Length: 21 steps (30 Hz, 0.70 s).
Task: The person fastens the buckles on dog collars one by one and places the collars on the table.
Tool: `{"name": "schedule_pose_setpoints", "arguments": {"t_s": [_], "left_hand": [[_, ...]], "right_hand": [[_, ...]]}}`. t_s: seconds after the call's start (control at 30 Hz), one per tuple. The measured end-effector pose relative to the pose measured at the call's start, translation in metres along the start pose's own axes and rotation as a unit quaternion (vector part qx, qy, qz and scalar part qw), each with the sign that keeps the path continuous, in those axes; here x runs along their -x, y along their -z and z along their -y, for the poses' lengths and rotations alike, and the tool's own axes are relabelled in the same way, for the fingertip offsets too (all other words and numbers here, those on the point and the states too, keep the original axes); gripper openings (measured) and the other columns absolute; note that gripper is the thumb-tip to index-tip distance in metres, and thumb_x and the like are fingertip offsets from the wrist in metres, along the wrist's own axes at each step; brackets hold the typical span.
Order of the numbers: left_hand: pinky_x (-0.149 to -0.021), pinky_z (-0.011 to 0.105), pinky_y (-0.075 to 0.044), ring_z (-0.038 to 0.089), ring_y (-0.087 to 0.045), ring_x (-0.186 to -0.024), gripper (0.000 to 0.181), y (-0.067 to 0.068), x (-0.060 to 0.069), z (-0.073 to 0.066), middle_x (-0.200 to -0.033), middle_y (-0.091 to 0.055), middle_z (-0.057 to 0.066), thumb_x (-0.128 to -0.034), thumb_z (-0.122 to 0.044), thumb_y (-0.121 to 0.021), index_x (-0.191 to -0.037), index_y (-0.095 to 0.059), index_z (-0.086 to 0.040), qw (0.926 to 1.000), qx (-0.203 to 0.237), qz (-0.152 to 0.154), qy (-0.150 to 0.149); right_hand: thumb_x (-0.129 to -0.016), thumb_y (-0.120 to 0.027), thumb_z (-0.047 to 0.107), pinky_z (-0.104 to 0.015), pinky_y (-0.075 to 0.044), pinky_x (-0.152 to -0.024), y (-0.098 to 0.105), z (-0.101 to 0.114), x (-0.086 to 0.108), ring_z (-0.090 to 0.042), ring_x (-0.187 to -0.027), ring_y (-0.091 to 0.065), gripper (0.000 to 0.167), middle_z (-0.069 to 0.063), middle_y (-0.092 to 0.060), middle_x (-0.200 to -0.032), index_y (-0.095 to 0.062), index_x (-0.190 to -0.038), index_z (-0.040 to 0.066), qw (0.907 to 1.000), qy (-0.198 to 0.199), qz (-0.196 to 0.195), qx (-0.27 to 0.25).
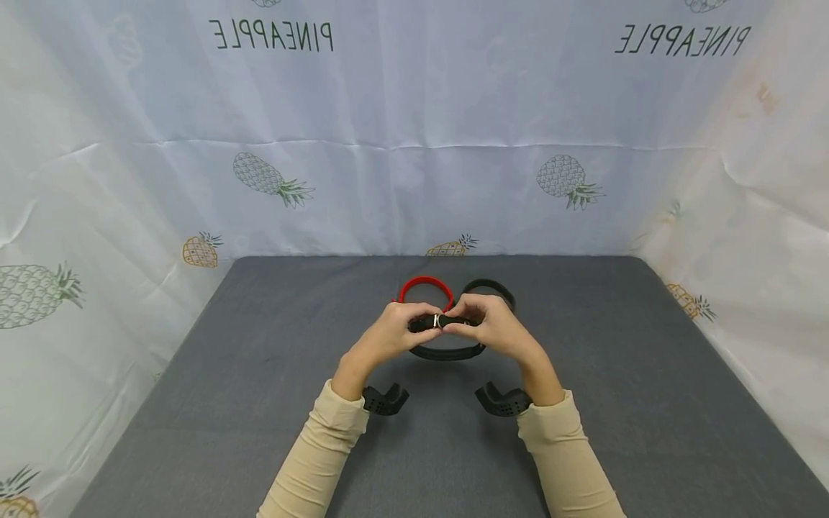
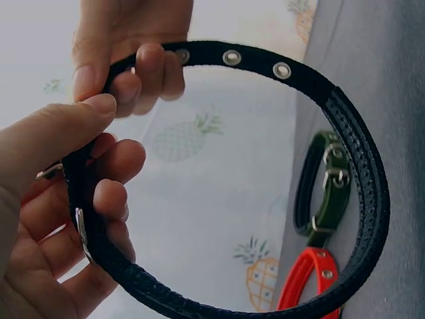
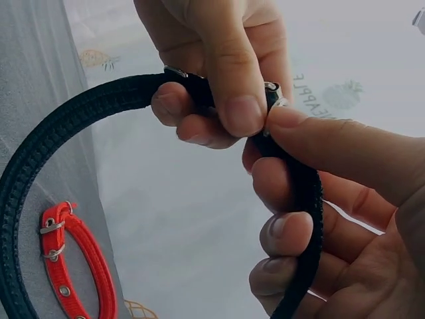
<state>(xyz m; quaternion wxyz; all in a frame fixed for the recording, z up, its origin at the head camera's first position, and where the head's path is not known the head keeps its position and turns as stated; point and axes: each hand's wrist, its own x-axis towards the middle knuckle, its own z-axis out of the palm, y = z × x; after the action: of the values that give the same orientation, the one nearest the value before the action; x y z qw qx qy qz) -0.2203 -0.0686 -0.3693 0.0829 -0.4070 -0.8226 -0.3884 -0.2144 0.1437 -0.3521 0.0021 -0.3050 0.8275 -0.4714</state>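
A black pet collar (image 1: 447, 354) with metal eyelets is bent into a ring, held up between both hands. My left hand (image 1: 383, 334) grips its buckle end, fingers curled round the strap (image 2: 362, 199). With thumb and fingers, my right hand (image 1: 504, 329) pinches the eyelet end, and more of its fingers wrap the strap in the right wrist view. The two thumbs meet at the buckle (image 3: 272, 90). Fingers partly cover that spot, so whether the strap end passes through the buckle cannot be told.
Beyond the hands, a red collar (image 1: 425, 279) lies looped on the grey tabletop (image 1: 259, 403). To its right is a looped dark green collar (image 1: 492, 285), which has metal fittings. A white pineapple-print curtain (image 1: 388, 108) hangs behind the table and along both sides.
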Motion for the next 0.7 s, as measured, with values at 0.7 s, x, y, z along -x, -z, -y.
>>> {"name": "schedule_pose_setpoints", "arguments": {"t_s": [0.7], "left_hand": [[-0.081, 0.029, -0.054, 0.023, -0.068, -0.089, 0.034, 0.004, 0.0006, -0.0053, -0.1, -0.067, 0.027, -0.0957, -0.008, -0.058, -0.127, -0.049, 0.003, 0.9755, 0.202, 0.018, 0.085]], "right_hand": [[-0.086, -0.07, 0.003, -0.02, -0.046, -0.06, 0.0081, -0.0007, 0.0019, -0.001, -0.068, -0.058, 0.015, -0.024, -0.066, -0.092, -0.065, -0.098, -0.004, 0.997, 0.008, -0.016, -0.075]]}}
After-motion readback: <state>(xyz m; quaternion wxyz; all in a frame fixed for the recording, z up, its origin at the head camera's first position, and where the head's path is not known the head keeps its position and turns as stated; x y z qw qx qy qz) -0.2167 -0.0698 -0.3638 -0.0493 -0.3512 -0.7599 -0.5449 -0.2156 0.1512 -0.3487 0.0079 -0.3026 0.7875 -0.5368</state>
